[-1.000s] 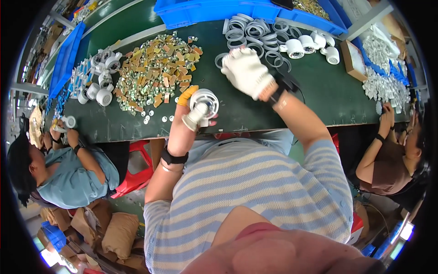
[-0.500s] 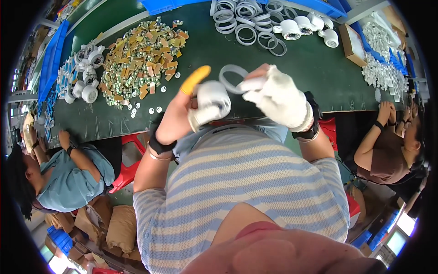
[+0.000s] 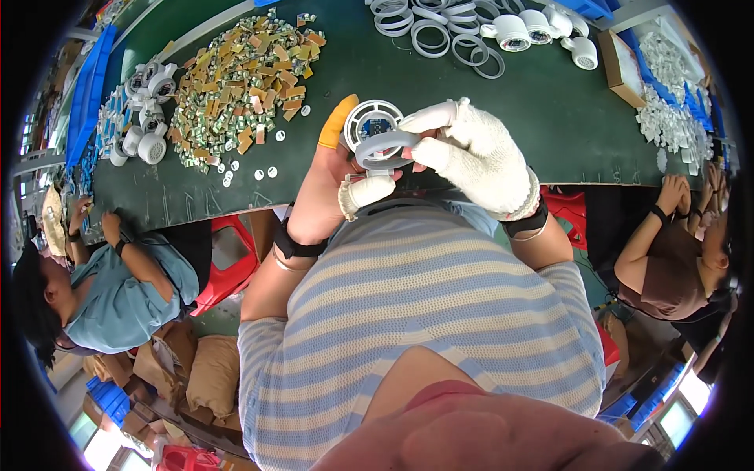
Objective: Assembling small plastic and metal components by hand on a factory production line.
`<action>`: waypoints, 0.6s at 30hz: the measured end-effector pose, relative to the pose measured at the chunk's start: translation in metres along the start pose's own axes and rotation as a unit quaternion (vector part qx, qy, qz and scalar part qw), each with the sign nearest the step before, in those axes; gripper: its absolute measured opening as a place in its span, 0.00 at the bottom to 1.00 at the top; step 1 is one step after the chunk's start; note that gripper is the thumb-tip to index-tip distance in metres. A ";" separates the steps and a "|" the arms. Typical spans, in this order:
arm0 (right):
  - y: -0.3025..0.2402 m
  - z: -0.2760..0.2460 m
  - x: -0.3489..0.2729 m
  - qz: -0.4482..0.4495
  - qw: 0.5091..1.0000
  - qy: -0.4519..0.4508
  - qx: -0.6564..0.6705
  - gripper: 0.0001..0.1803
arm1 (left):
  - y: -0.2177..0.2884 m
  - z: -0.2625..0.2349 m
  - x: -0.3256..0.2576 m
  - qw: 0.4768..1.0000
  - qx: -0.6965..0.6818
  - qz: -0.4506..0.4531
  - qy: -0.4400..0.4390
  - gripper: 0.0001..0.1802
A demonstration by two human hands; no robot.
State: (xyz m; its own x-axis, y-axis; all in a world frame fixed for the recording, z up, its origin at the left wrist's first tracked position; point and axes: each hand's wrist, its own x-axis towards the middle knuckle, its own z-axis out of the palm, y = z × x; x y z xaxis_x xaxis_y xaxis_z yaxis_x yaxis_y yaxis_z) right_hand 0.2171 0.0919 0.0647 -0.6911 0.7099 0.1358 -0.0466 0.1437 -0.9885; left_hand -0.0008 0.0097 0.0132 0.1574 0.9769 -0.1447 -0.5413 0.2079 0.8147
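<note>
White round housing (image 3: 375, 125) clamped in left hand (image 3: 334, 184); gloved right hand (image 3: 479, 161) pinches ring (image 3: 385, 145); underside hidden.

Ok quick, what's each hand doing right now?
Left hand: closed on the round white housing.
Right hand: gloved, pinching a white ring against that housing.

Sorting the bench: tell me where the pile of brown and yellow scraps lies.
In the head view the scrap pile lies on the green table, upper left, beyond the left hand, beside white round housings.
</note>
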 end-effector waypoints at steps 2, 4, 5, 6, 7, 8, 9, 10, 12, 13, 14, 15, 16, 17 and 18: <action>-0.001 0.000 0.000 -0.010 1.000 -0.005 0.001 0.12 | -0.003 0.002 -0.002 1.000 0.010 0.007 0.003 0.64; -0.001 0.002 0.000 -0.002 1.000 -0.002 0.000 0.12 | -0.008 0.001 -0.002 1.000 0.008 0.023 0.006 0.64; -0.001 0.002 0.001 0.006 1.000 0.001 -0.002 0.12 | -0.007 0.000 -0.001 1.000 0.009 0.025 0.006 0.64; -0.002 0.001 0.000 0.006 1.000 0.001 -0.001 0.12 | -0.006 0.000 -0.001 1.000 0.021 0.022 0.005 0.64; -0.003 0.000 0.000 0.001 1.000 -0.003 -0.011 0.12 | -0.005 -0.001 -0.001 0.999 0.034 0.019 0.004 0.64; -0.004 -0.001 0.000 -0.003 1.000 -0.007 -0.022 0.13 | -0.005 -0.002 -0.002 0.999 0.034 0.019 0.004 0.64; -0.004 -0.001 0.001 -0.003 1.000 -0.007 -0.022 0.13 | -0.005 -0.002 -0.002 0.999 0.036 0.017 0.006 0.63; -0.004 -0.001 0.002 -0.001 0.999 -0.011 -0.031 0.13 | -0.005 -0.002 -0.002 0.999 0.038 0.015 0.008 0.63; -0.005 0.000 0.003 0.002 0.999 -0.015 -0.040 0.13 | -0.006 -0.002 -0.003 0.999 0.037 0.018 0.007 0.63; -0.006 0.000 0.004 0.004 0.999 -0.019 -0.033 0.13 | -0.006 -0.002 -0.004 0.999 0.036 0.021 0.006 0.63; -0.006 0.000 0.004 0.006 0.999 -0.023 -0.026 0.13 | -0.006 -0.002 -0.003 0.999 0.036 0.019 0.006 0.63; -0.005 0.000 0.003 0.007 0.999 -0.022 -0.025 0.13 | -0.006 -0.002 -0.004 0.999 0.035 0.022 0.005 0.63; -0.003 0.000 0.003 0.002 0.999 -0.024 -0.046 0.13 | -0.007 -0.002 -0.004 0.999 0.033 0.025 0.005 0.63; -0.002 0.000 0.003 -0.003 0.998 -0.025 -0.066 0.13 | -0.007 -0.002 -0.005 0.999 0.033 0.024 0.005 0.63; -0.003 0.000 0.003 -0.002 0.998 -0.025 -0.065 0.13 | -0.006 -0.001 -0.004 0.999 0.038 0.023 0.007 0.63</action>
State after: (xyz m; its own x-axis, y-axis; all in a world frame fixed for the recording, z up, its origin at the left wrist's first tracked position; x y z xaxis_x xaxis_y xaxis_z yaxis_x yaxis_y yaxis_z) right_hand 0.2152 0.0935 0.0682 -0.7266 0.6739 0.1338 0.0423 0.2382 -0.9703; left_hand 0.0010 0.0043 0.0086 0.1221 0.9862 -0.1123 -0.4844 0.1579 0.8605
